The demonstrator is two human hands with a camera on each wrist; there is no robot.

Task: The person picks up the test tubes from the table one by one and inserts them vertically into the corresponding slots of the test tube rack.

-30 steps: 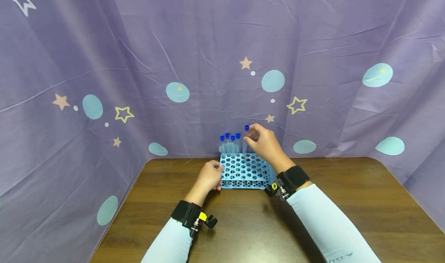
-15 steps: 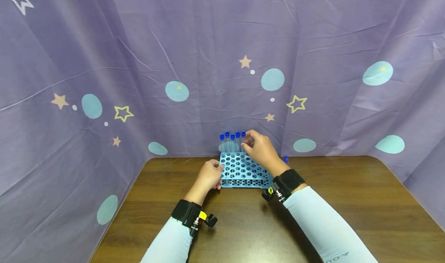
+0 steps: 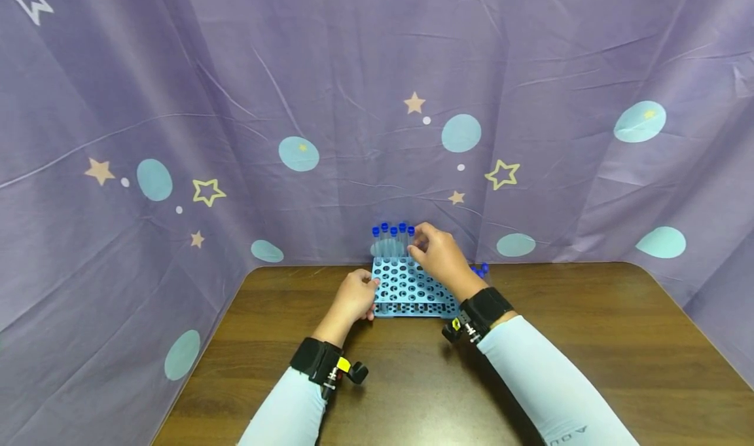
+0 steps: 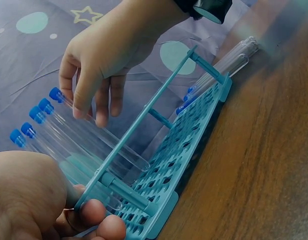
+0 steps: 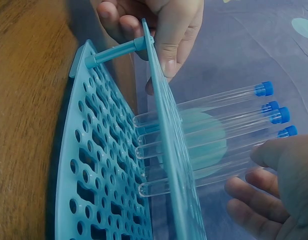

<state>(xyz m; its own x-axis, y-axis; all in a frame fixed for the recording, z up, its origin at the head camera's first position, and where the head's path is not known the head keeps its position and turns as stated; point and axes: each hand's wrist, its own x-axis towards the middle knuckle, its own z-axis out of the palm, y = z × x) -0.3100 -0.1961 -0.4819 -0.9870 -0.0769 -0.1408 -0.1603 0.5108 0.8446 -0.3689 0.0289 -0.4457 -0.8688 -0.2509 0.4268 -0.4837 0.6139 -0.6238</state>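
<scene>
Backdrop (image 3: pixel 365 59): purple star-print fabric
Left hand (image 3: pixel 355 297): curled around turquoise test-tube rack (image 3: pixel 417 302)
Right hand (image 3: pixel 440 256): pinching blue-capped test tube (image 3: pixel 411 232)

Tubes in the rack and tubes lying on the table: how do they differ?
The racked tubes stand upright, while the loose tubes lie on their sides. The racked tubes sit in holes of the rack; the loose tubes rest on the table near the rack's right end. Both have clear bodies and blue caps.
</scene>
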